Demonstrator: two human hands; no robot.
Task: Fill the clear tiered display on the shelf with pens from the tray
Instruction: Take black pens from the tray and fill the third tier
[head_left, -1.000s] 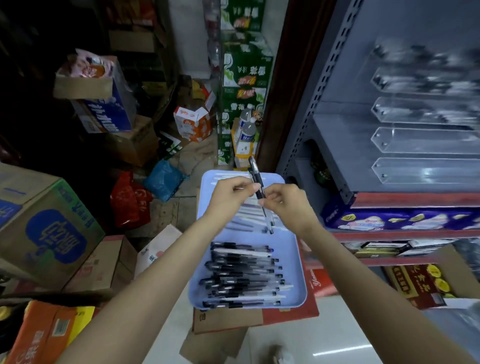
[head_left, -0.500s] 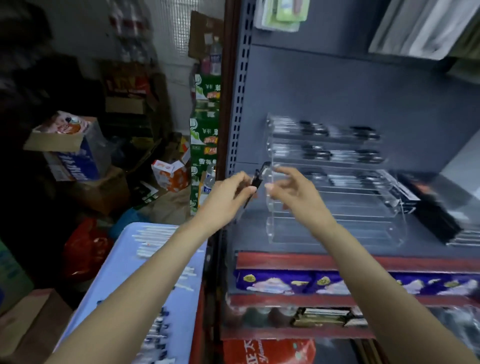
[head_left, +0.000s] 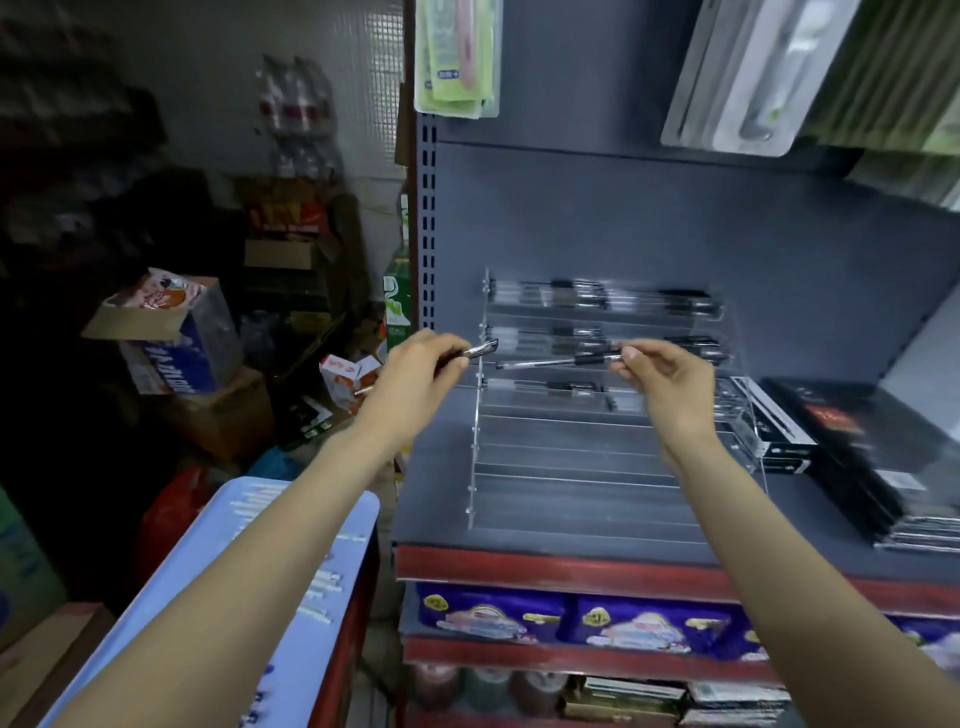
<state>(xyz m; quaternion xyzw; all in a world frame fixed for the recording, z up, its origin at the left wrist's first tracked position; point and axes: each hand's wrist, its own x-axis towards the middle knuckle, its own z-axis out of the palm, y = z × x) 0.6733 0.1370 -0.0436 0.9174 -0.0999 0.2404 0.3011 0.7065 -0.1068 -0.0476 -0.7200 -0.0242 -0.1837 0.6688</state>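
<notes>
Blue plastic tray (head_left: 358, 506) sits low at left under the left forearm, white pens (head_left: 322, 582) scattered on it. Left hand (head_left: 415, 371) is raised at the left edge of the clear tiered display (head_left: 597, 467), fingers curled round a dark pen (head_left: 480, 349) whose clipped end pokes out toward the acrylic; right hand (head_left: 670, 379) pinches the near end of a second black pen (head_left: 556, 361), held level before the third tier. Display stands on the grey shelf (head_left: 431, 499), upper tiers stocked with pens, lower ones bare, with black boxes (head_left: 872, 467) just right of it.
</notes>
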